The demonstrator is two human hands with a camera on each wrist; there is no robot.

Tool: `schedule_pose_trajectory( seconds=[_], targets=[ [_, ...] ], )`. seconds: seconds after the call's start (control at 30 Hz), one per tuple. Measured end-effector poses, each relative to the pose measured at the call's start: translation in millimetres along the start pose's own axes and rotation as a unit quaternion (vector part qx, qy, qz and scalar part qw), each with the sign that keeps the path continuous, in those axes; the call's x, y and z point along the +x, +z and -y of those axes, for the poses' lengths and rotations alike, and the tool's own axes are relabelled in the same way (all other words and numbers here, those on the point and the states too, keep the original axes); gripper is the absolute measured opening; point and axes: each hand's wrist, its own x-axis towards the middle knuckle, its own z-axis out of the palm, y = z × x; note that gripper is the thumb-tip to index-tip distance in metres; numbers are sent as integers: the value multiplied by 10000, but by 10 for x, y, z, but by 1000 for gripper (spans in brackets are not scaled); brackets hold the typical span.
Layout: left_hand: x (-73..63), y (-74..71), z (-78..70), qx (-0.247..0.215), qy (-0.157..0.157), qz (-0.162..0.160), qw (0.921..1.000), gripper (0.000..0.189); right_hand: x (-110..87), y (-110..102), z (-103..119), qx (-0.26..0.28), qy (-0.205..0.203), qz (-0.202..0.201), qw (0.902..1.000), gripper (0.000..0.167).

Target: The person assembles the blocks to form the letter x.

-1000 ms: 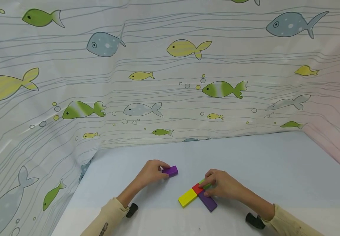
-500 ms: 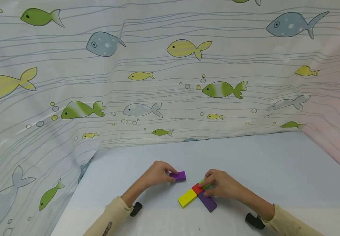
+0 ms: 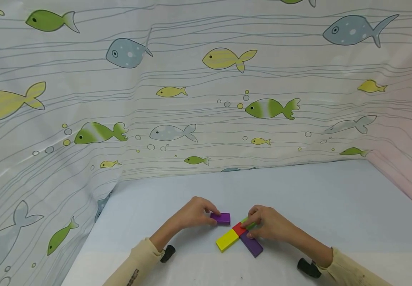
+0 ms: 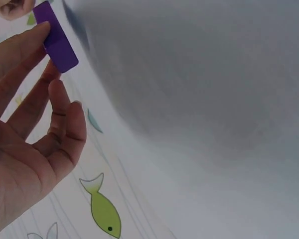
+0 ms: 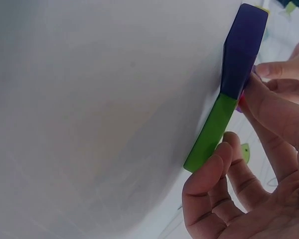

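Observation:
Out to the left of the arrangement, my left hand (image 3: 196,212) pinches a bright purple block (image 3: 223,219) between thumb and fingers. The left wrist view also shows this purple block (image 4: 60,42) at the fingertips. My right hand (image 3: 271,223) stays at a joined group of blocks, its fingers around the green block (image 3: 251,225). One fingertip touches the red block (image 3: 238,228) and the thumb meets the dark purple block (image 3: 251,244). A yellow block (image 3: 227,240) extends to the lower left from the red one. Part of the green block is hidden under the hand.
A pale white table (image 3: 298,190) carries the blocks. Fish-patterned curtain (image 3: 177,111) rises behind it and at the left side. Black wrist devices (image 3: 308,267) sit at the sleeves.
My left hand has carried the bright purple block rightward and a little nearer, closer to the joined blocks. The right hand and the other blocks have stayed in place.

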Motion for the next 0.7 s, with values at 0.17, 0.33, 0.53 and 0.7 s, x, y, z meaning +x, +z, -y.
schedule_pose_trajectory(
  seconds=[0.17, 0.33, 0.53, 0.7],
  targets=[
    [19, 30, -12, 35, 170, 50, 9998, 21, -6, 4, 4, -16, 8, 6, 10000, 24],
    [42, 32, 2, 67, 294, 145, 9994, 21, 4, 10, 4, -28, 21, -9, 10000, 24],
    [76, 22, 13, 124, 321, 283, 9990, 22, 22, 21, -7, -46, 69, -30, 10000, 24],
    [99, 13, 26, 192, 435, 360, 9982, 23, 34, 18, -1, -18, 108, -26, 9999, 23]
  ],
)
